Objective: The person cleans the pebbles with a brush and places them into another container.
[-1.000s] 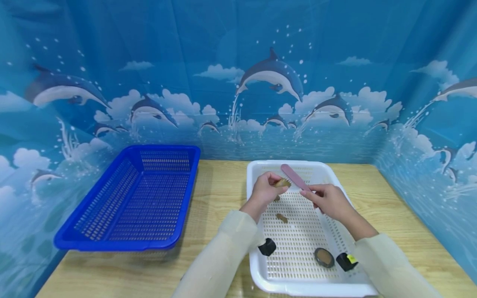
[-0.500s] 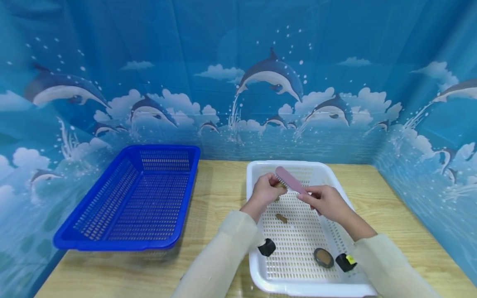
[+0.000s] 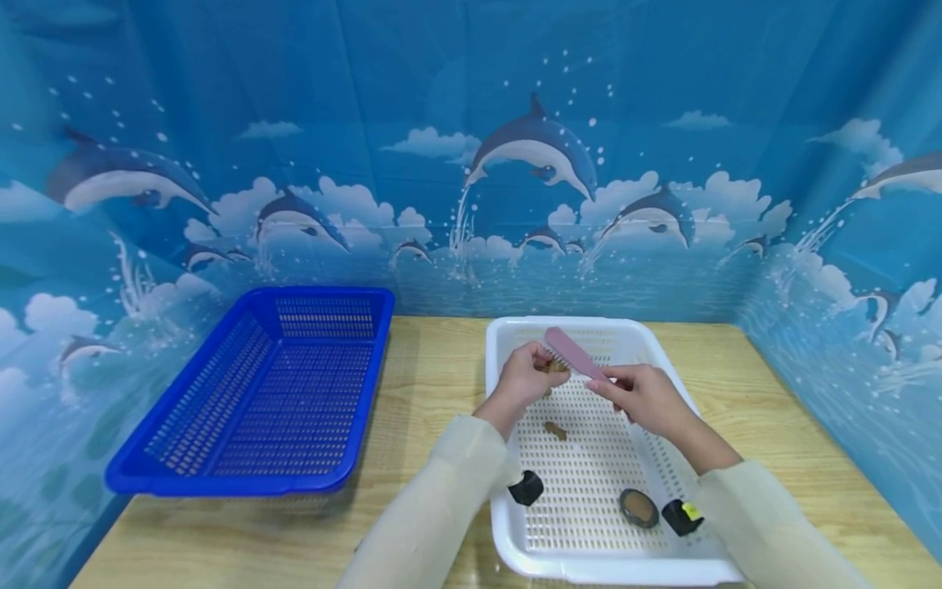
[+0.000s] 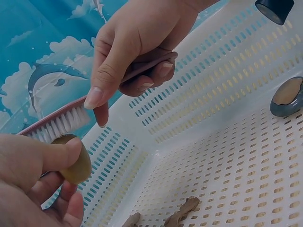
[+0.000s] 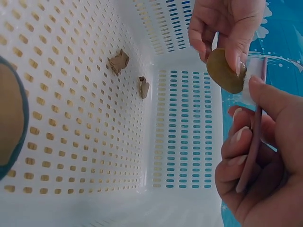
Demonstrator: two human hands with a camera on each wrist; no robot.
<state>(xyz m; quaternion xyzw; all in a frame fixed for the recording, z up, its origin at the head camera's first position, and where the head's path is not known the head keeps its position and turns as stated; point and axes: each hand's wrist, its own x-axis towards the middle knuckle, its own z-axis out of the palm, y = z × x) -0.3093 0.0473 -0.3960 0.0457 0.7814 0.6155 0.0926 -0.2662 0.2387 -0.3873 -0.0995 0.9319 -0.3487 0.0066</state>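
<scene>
My left hand [image 3: 521, 383] pinches a smooth, olive-brown oval piece [image 4: 78, 165] between thumb and fingers; whether it is a stone or a shell I cannot tell. In my right hand [image 3: 651, 401] is the handle of a pink brush [image 3: 572, 352], gripped by thumb and curled fingers. The white bristles [image 4: 64, 125] point down at the oval piece and touch its upper edge. Both hands are above the far part of a white perforated basket [image 3: 493, 352]. A small crumpled brown piece [image 3: 555, 430] lies on its floor, and a second brown bit [image 5: 144, 88] is near the wall.
An oval, grey-rimmed thing with a brown middle [image 3: 639, 508] lies in the white basket's near right part. A blue basket [image 3: 388, 319] stands to the left on the wooden table [image 3: 434, 360]. Behind hangs a dolphin-printed curtain [image 3: 441, 74].
The brush has come down and left from beside the oval piece onto it, its bristles now turned toward the piece. Over the last half second the hands have barely moved.
</scene>
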